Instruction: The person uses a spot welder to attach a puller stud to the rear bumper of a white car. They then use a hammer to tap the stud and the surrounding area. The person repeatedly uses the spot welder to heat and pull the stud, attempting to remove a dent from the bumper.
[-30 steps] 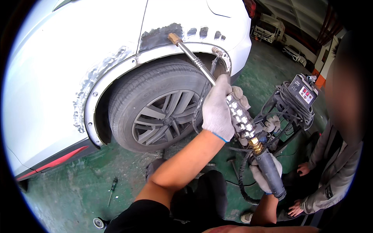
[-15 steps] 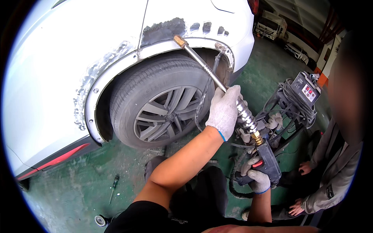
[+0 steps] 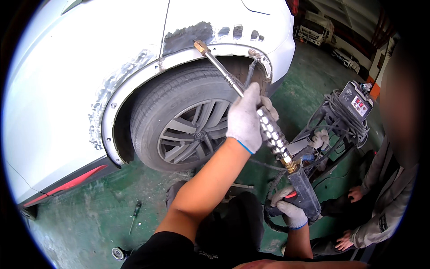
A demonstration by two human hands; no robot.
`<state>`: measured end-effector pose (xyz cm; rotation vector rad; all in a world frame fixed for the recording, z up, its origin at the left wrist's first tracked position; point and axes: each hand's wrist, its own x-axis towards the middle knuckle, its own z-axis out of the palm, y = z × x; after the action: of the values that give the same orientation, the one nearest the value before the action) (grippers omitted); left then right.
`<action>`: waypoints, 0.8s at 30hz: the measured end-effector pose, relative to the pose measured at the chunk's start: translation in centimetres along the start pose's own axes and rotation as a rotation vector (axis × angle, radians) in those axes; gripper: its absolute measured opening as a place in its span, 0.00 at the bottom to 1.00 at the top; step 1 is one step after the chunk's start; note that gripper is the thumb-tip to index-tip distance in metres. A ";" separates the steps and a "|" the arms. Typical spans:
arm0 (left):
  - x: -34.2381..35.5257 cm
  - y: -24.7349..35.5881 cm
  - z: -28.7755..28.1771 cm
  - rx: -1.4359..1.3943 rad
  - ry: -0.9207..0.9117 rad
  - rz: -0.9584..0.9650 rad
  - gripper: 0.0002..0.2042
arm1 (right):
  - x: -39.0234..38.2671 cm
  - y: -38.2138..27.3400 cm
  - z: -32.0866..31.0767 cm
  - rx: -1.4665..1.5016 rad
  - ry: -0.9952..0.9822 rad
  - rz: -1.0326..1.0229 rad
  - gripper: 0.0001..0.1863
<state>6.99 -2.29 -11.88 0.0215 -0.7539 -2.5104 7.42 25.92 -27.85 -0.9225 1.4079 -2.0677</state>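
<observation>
My two gloved hands hold a long dent puller gun (image 3: 303,193) with a bright metal shaft and a ribbed silver sleeve. My left hand (image 3: 244,121), in a white knit glove, is closed round the shaft just beyond the sleeve. My right hand (image 3: 292,213), gloved too, wraps the black pistol grip, its fingers by the red trigger. The brass-coloured tip (image 3: 201,46) is at the lower edge of a dark sanded patch (image 3: 190,36) above the wheel arch (image 3: 174,57) of a white car (image 3: 58,89). Whether the tip touches the metal, I cannot tell.
Below the arch is the car's wheel (image 3: 190,134). A welder unit (image 3: 356,102) with coiled cables stands on a cart at right, beside a person in a grey jacket (image 3: 380,215). On the green floor lie a screwdriver (image 3: 135,217) and a round tool (image 3: 118,253).
The dent puller's tip has shifted slightly left along the arch edge. My left hand has moved left and a little up with the shaft; the right hand keeps its hold on the grip.
</observation>
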 end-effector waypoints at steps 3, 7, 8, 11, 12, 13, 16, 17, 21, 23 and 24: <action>1.6 2.3 -0.6 -0.091 -0.059 0.057 0.18 | -0.6 -0.8 0.7 0.032 0.038 0.043 0.22; -2.6 -0.5 2.8 -0.118 0.083 -0.065 0.18 | -0.2 -3.1 1.2 -0.281 0.095 0.061 0.20; -2.3 -0.8 1.7 -0.208 -0.111 -0.064 0.19 | 0.4 -4.0 0.9 -0.460 0.097 0.052 0.19; -1.0 -0.9 -1.4 -0.462 -0.649 -0.015 0.22 | 2.4 -6.0 1.5 -1.352 0.148 -0.534 0.11; -0.7 -0.8 -1.8 -0.419 -0.647 -0.010 0.22 | 3.0 -6.4 1.5 -1.298 0.138 -0.694 0.11; -0.6 -0.6 -1.9 -0.379 -0.643 -0.014 0.22 | 2.7 -5.6 1.4 -1.400 0.119 -0.474 0.11; -1.3 -0.7 0.9 0.052 0.007 -0.083 0.14 | 1.2 -1.1 -0.5 -0.305 -0.016 0.016 0.18; -1.4 -1.2 0.9 0.141 0.021 -0.013 0.10 | 0.2 2.6 -2.0 0.327 0.061 0.163 0.21; -0.8 -2.6 -0.9 0.155 0.064 0.002 0.09 | 0.7 3.1 -0.6 0.314 -0.006 0.045 0.22; -0.6 -2.1 -1.3 0.102 0.013 -0.062 0.09 | 0.8 3.6 -0.9 0.268 -0.024 0.059 0.22; -0.6 -2.1 -1.2 0.088 0.051 -0.043 0.09 | 0.8 3.7 -1.0 0.244 -0.033 0.065 0.22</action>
<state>6.71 -1.11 -14.07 0.1339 -0.8507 -2.5057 6.18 24.57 -31.35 -0.7948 1.1223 -2.1072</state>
